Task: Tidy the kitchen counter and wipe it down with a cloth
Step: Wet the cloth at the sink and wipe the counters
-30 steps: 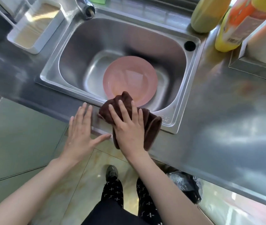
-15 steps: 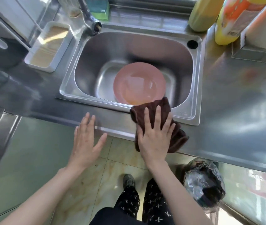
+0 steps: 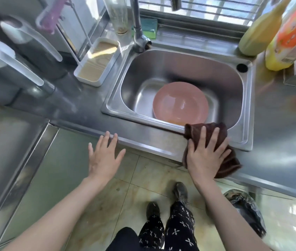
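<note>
A dark brown cloth [image 3: 231, 160] lies bunched on the front strip of the steel counter [image 3: 279, 138], at the sink's near right corner. My right hand [image 3: 204, 156] presses flat on the cloth, fingers spread over it. My left hand [image 3: 104, 156] is open and holds nothing; its fingertips rest on the counter's front edge, left of the cloth. A pink plate [image 3: 179, 104] lies in the steel sink [image 3: 118, 109].
A white tray [image 3: 98, 60] stands left of the sink beside the tap [image 3: 140, 37]. Yellow and orange bottles [image 3: 284, 37] crowd the back right corner. A green sponge [image 3: 150, 27] sits behind the tap. A bin with a black liner [image 3: 246, 211] stands on the floor below.
My right hand has slid the cloth to the right along the counter's front edge, from the sink's middle to its right corner. My left hand stayed near the edge.
</note>
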A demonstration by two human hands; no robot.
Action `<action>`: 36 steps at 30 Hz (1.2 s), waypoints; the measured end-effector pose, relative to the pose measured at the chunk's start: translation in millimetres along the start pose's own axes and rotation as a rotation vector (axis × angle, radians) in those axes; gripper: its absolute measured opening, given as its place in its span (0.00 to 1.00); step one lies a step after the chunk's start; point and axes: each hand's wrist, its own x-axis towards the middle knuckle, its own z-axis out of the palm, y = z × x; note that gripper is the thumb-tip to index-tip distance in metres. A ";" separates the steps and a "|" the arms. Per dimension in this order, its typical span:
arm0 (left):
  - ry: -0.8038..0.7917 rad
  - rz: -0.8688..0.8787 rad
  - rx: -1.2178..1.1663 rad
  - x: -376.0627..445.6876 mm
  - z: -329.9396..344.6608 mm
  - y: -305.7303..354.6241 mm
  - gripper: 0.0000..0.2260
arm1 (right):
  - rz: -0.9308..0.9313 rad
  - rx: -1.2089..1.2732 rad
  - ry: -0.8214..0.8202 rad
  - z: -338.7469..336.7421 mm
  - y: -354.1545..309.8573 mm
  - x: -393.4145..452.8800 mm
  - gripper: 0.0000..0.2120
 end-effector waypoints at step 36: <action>-0.221 -0.332 -0.110 65.5 -36.7 -64.1 0.56 | -0.010 0.891 -0.930 37.8 -220.5 120.3 0.18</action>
